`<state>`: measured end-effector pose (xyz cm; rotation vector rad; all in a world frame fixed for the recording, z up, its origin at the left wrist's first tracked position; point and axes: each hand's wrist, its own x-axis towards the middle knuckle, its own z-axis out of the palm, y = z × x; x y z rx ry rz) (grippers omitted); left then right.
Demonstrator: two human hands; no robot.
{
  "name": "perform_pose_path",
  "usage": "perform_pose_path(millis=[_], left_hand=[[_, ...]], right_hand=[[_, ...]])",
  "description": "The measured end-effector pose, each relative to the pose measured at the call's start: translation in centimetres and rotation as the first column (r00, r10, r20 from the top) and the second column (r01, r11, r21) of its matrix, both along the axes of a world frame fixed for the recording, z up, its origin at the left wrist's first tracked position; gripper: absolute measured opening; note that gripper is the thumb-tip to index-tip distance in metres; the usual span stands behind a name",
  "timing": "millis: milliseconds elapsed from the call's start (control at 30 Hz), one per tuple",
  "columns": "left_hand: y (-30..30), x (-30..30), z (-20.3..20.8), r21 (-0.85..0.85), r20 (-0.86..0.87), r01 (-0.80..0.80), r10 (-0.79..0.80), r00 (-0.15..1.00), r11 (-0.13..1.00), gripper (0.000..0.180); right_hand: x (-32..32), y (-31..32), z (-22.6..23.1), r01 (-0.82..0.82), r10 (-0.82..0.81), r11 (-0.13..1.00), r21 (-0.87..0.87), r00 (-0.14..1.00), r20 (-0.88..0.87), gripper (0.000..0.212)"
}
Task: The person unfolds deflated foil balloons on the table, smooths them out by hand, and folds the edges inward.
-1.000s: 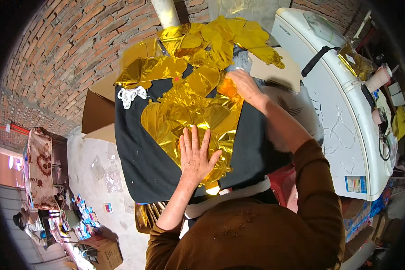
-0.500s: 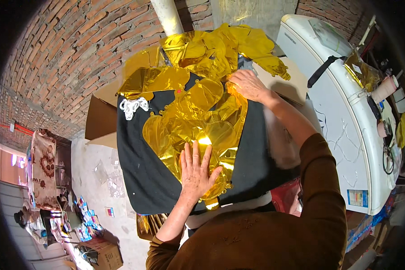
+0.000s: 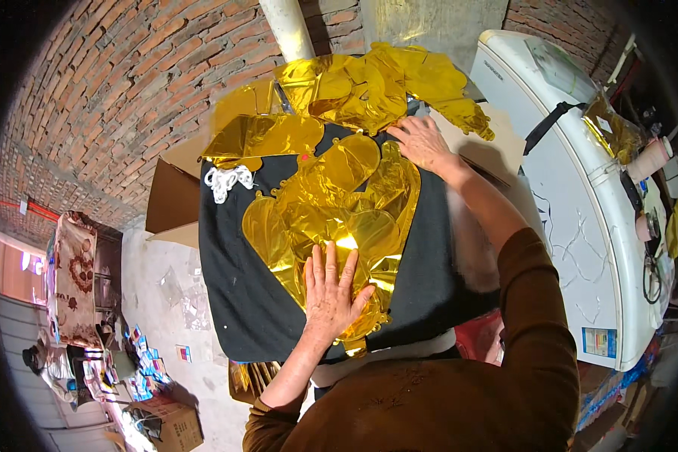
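Centrally, gold foil [image 3: 343, 203] spread on black tabletop [image 3: 230, 256]. Left hand [image 3: 329, 301] palm-down on foil's near part, fingers straight, splayed, gripping nothing. Right hand [image 3: 423, 143] at foil's far right corner, beside foil pile [image 3: 384, 79]; whether fingers grip, cannot tell. White cord [image 3: 228, 181] far left.

Foil sheet [image 3: 297, 202] on cloth [image 3: 441, 248]; cord bundle [image 3: 227, 181] left, freezer [image 3: 569, 169] right.

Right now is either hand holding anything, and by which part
The left hand holds nothing, lying flat on the gold foil. Whether the right hand, near the foil's upper right edge, pinches anything cannot be told.
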<state>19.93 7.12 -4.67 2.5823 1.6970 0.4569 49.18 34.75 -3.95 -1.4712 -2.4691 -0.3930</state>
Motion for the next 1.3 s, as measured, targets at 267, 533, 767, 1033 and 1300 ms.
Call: perform_pose_path(millis=[267, 533, 767, 1033, 1300], left_hand=[[-1.4, -1.0, 0.3, 0.026, 0.003, -0.001, 0.001, 1.000, 1.000, 0.071], [-1.7, -1.3, 0.3, 0.040, 0.011, 0.021, -0.021, 1.000, 0.999, 0.072], [-0.8, -1.3, 0.2, 0.022, -0.012, 0.003, -0.002, 1.000, 1.000, 0.072], [0.3, 0.0, 0.2, 0.014, 0.022, 0.015, -0.015, 1.000, 1.000, 0.071], [0.6, -0.7, -0.2, 0.031, 0.020, 0.019, -0.020, 1.000, 0.999, 0.071]], right_hand=[[-0.7, -0.6, 0.3, 0.005, -0.007, 0.999, -0.042, 0.998, -0.060, 0.035], [0.5, -2.2, 1.2, 0.032, -0.028, 0.996, 0.085, 0.999, -0.045, 0.026], [-4.1, 0.5, 3.1, 0.021, -0.025, 0.989, -0.148, 0.999, -0.025, 0.031], [-7.0, 10.7, -2.1, -0.072, 0.062, 0.997, -0.042, 0.978, -0.199, 0.027], [-1.5, 9.7, 2.6, -0.063, 0.032, 0.979, -0.194, 0.987, -0.156, 0.032]])
